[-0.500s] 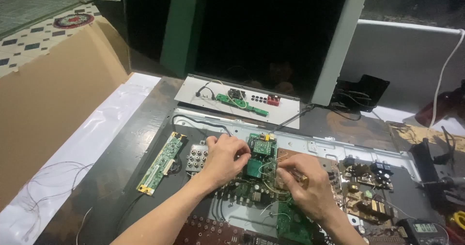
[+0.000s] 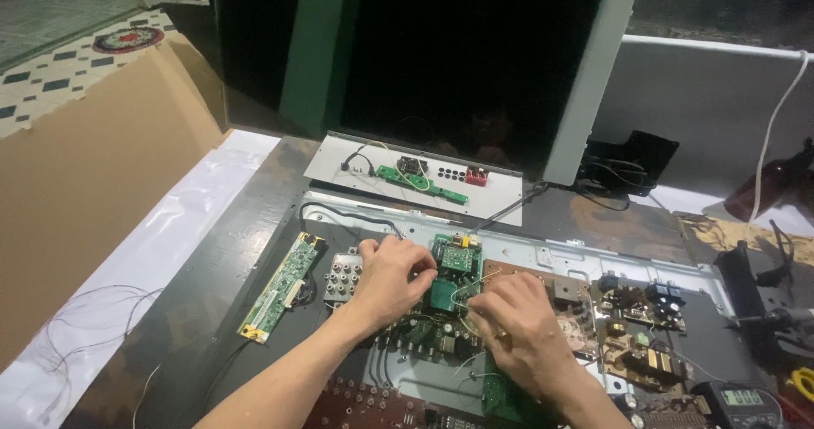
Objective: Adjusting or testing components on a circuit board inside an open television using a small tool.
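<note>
Green circuit board [image 2: 455, 270] sits near the middle of the grey metal chassis [image 2: 543, 247] on the dark table, and both hands work at it. The left hand [image 2: 392, 278] rests curled over the board's left edge, steadying it, fingers bent but not visibly gripping. The right hand [image 2: 519, 317] pinches a thin pale wire [image 2: 471, 283] that arcs onto the board. It looks like wiring work in hand; placing the wire's end needs a steady, fine touch among crowded parts.

Matt cardboard sheet [image 2: 93, 175]; seemingly bare-metal chassis [image 2: 543, 251]; glossy green board [image 2: 278, 286].
</note>
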